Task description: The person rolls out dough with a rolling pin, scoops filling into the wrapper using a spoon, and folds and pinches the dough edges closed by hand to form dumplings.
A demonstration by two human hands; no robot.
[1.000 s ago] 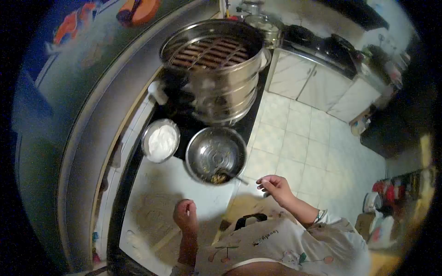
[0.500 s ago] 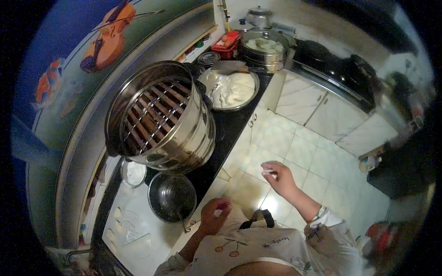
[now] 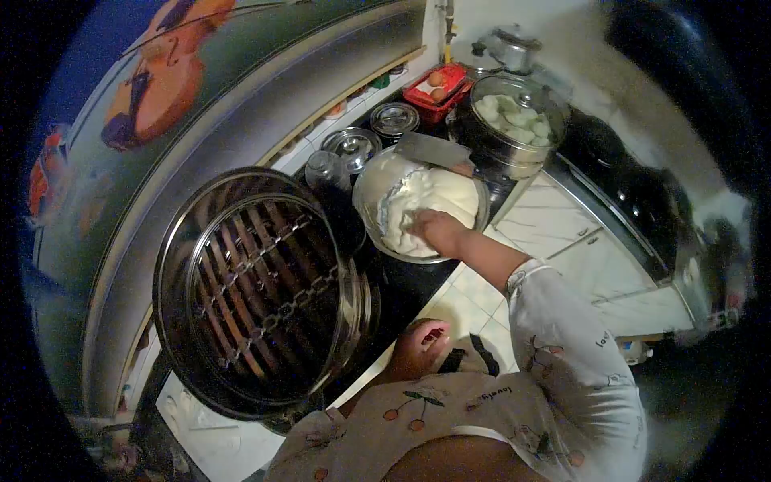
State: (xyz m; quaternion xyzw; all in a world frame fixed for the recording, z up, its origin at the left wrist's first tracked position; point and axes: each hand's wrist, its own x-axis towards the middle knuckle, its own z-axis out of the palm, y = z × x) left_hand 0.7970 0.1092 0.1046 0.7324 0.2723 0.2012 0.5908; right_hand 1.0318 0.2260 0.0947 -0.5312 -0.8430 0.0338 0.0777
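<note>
My right hand (image 3: 440,233) reaches into a wide metal bowl (image 3: 483,221) of pale, soft dough (image 3: 426,197). Its fingers are pressed into the dough at the near side, and their tips are hidden. A flat metal blade (image 3: 430,151) lies across the bowl's far rim. Close to my body, beside the counter edge, my left hand (image 3: 423,344) is curled closed; whatever it may hold is not clear.
A large metal steamer (image 3: 173,337) with a slatted wooden rack (image 3: 249,289) stands on the counter to the left. Behind the bowl are a glass-lidded steamer pot (image 3: 526,161), a red basket (image 3: 430,100) with eggs, and metal lids (image 3: 351,147). A stove (image 3: 614,209) is at right.
My right hand has moved from over the floor forward into the dough. My left hand remains curled near my body. The camera view has shifted closer to the steamer and bowl.
</note>
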